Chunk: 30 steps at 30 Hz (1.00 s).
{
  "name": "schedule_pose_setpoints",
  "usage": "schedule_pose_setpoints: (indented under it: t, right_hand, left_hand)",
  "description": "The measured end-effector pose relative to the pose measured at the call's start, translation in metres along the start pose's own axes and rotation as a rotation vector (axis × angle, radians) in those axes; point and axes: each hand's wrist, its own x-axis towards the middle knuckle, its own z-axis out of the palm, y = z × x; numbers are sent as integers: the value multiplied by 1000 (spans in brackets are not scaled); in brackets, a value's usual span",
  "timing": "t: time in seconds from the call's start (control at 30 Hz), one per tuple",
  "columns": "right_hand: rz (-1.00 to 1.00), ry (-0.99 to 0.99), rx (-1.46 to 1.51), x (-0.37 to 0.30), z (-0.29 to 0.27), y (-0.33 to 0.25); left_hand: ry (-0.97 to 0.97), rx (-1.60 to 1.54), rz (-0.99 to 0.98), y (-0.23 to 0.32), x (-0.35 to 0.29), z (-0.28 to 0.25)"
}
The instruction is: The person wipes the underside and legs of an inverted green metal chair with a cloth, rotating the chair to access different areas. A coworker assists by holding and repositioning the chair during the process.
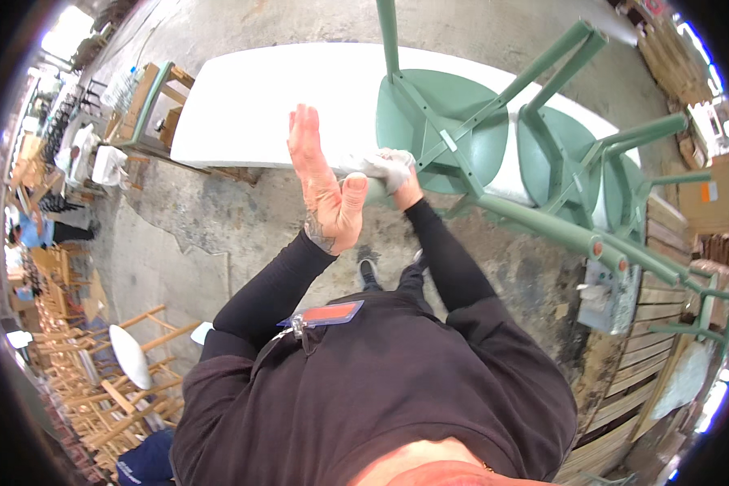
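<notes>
Holding the left hand [326, 182] up, open and flat, at the near edge of a white padded table [251, 105], with fingers [304, 134] straight and together and thumb spread apart. Reaching forward with the right hand [393, 168], covered in bunched white fabric [373, 167], close beside the nearest green chair [458, 101]; impossible to tell, under that covering, whether gripping anything or touching the chair. Facing that chair, turned upside down on the table with legs up, alongside other green chairs [536, 166] farther right. Standing on a stained concrete floor [162, 219], wearing black sleeves [454, 259] and a clipped badge [326, 314].
</notes>
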Motion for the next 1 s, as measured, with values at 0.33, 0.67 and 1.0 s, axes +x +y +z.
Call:
schedule_pose_setpoints:
  t: [0.33,0.67,1.0]
  right_hand:
    - [-188,-407,188,2,47,-147]
    - [140,328,-310,-16,2,58]
    - [574,977,643,-40,22,64]
  left_hand:
    - [-26,226,5,-4,-11,-17]
    - [-160,188,-26,4,9,3]
    - [-306,123,4,18,19,5]
